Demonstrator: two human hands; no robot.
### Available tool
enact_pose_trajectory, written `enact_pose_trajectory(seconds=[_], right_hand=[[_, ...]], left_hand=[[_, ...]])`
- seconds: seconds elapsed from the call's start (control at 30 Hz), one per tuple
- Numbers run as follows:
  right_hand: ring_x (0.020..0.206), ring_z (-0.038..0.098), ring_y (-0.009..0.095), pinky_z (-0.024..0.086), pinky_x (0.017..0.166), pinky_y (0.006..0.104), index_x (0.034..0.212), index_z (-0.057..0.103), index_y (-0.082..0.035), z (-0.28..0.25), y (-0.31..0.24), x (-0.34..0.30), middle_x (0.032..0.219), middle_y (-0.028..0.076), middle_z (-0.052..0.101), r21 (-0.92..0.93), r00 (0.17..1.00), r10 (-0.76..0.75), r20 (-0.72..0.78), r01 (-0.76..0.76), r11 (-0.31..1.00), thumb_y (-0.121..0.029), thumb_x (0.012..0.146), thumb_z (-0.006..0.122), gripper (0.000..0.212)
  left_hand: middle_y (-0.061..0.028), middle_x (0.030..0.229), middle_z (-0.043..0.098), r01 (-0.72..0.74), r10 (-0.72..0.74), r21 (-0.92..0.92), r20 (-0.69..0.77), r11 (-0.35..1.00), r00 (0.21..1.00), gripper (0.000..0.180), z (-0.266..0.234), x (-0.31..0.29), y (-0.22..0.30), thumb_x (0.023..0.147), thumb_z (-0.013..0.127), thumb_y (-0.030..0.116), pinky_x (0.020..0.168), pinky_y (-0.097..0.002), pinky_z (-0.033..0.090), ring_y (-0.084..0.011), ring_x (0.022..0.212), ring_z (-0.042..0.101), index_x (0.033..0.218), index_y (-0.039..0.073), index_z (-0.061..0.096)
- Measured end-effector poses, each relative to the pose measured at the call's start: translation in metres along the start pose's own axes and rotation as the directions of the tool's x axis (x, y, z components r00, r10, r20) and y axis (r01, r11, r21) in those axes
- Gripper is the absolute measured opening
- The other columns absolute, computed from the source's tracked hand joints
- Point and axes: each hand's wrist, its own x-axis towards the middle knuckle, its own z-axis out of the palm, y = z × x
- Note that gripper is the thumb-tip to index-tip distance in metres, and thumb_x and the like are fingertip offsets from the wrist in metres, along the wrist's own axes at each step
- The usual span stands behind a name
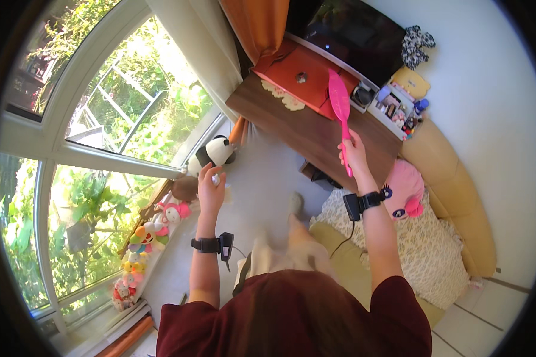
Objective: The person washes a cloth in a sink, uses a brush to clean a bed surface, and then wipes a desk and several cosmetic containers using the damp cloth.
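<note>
My right hand [355, 152] is closed round the handle of a bright pink, long paddle-shaped tool [339, 101]. The tool's broad end points away from me, over the wooden desk [315, 134] and the edge of a red-orange case [292, 74]. On the left, my left hand [211, 187] is raised with its fingers curled round a small white thing [215, 178], too small to name. Just beyond that hand, a black-and-white panda plush [211, 153] rests near the window. Each wrist wears a black strapped device with a cable.
A dark screen [351, 35] and an organizer of small items [393, 110] stand at the back. A tan sofa [452, 178] with a pink plush [405, 187] and patterned cushion [423, 247] lies right. Several plush toys [140, 250] line the window sill.
</note>
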Motion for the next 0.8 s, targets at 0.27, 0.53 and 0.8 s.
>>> enact_pose_trajectory(seconds=[0.27,0.53,0.8], right_hand=[[0.042,0.046,0.011,0.038,0.035,0.0252,0.136,0.038,-0.016,0.113,-0.041,0.076,0.066,0.006,0.053,-0.199,0.928,0.125,0.352,-0.056,0.978,-0.014,0.088,0.048,0.048],[0.040,0.042,0.008,0.034,0.033,0.0226,0.133,0.042,-0.020,0.094,-0.072,0.124,0.066,0.002,0.051,-0.219,0.902,0.081,0.424,0.015,0.976,-0.017,0.090,0.050,0.044],[0.040,0.044,0.009,0.037,0.034,0.0255,0.134,0.040,-0.016,0.142,-0.020,0.107,0.062,0.003,0.053,-0.323,0.794,0.218,0.567,-0.029,0.946,-0.012,0.087,0.049,0.048]], left_hand=[[-0.0179,0.118,0.053,0.014,-0.011,0.049,-0.061,0.999,0.998,0.022,0.030,0.059,0.054,0.081,0.064,0.015,0.091,-0.0371,0.042,-0.0333,0.109,0.051,0.101,0.005,0.061],[-0.0172,0.117,0.053,0.105,-0.096,0.066,-0.127,0.992,0.987,0.021,0.024,0.072,0.049,0.081,0.064,0.014,0.092,-0.0373,0.041,-0.0333,0.111,0.050,0.100,0.005,0.062],[-0.0163,0.115,0.053,0.125,-0.113,0.079,-0.140,0.989,0.984,0.021,0.012,0.058,0.018,0.080,0.064,0.011,0.089,-0.0362,0.043,-0.0316,0.107,0.052,0.099,0.004,0.062]])
